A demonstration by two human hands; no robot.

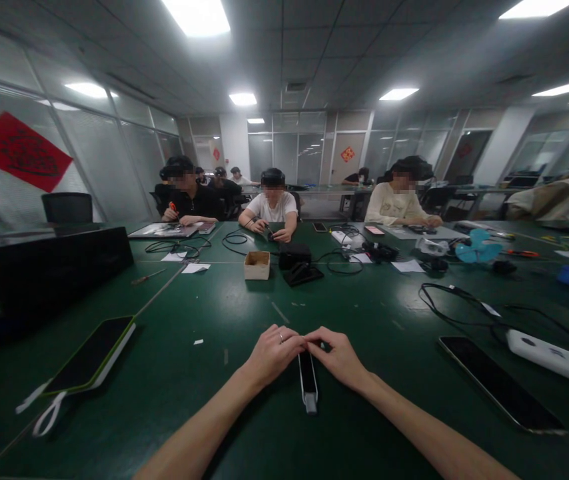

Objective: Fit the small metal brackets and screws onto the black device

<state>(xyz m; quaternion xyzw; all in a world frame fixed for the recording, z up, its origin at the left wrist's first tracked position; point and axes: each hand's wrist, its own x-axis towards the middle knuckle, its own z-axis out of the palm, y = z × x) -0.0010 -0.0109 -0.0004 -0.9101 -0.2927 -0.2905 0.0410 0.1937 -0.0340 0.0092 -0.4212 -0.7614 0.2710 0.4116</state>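
My left hand (pixel 275 350) and my right hand (pixel 337 355) meet in front of me, just above the green table. Both are closed, thumbs and fingers pinched together, with the fingertips touching or nearly so. A ring shows on a left finger. Right under the fingertips is the far end of a narrow black device (pixel 308 377) with pale edges and a silver-grey near end, pointing towards me. Its far end is hidden by the fingers. I cannot tell whether they pinch that end or some smaller part.
A green-rimmed phone-like device (pixel 94 353) with a white strap lies left. To the right are a dark phone (pixel 499 380), a white device (pixel 554 353) and a black cable (pixel 444 303). Ahead stand a small open box (pixel 257 267) and a blue fan (pixel 479 248). Several people sit across the table.
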